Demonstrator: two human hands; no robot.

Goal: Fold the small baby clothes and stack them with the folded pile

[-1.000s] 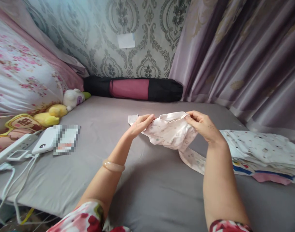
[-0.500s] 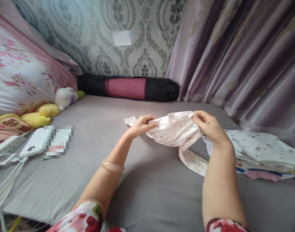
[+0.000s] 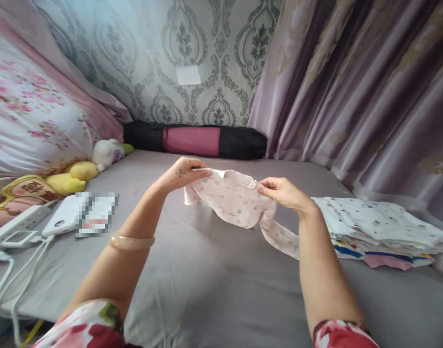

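A small pale pink long-sleeved shirt (image 3: 235, 200) with a little print hangs stretched between my two hands above the bed. My left hand (image 3: 185, 175) pinches it at the left shoulder, thumb on the near side. At the right shoulder, close to the neckline, my right hand (image 3: 279, 192) grips the cloth between thumb and fingers. One sleeve droops down on the right, its end passing behind my right forearm. The other sleeve hangs short below my left hand.
On the right, a stack of folded clothes (image 3: 382, 220) lies on the grey bed sheet (image 3: 207, 290). A black and maroon rolled bag (image 3: 190, 141) rests along the wall. At left are plush toys (image 3: 71, 179), a power strip (image 3: 21, 222), a white power bank (image 3: 65, 212) and cables.
My hands have moved apart, the left one further left and up, so the shirt is spread wider and flatter. The view has shifted slightly.
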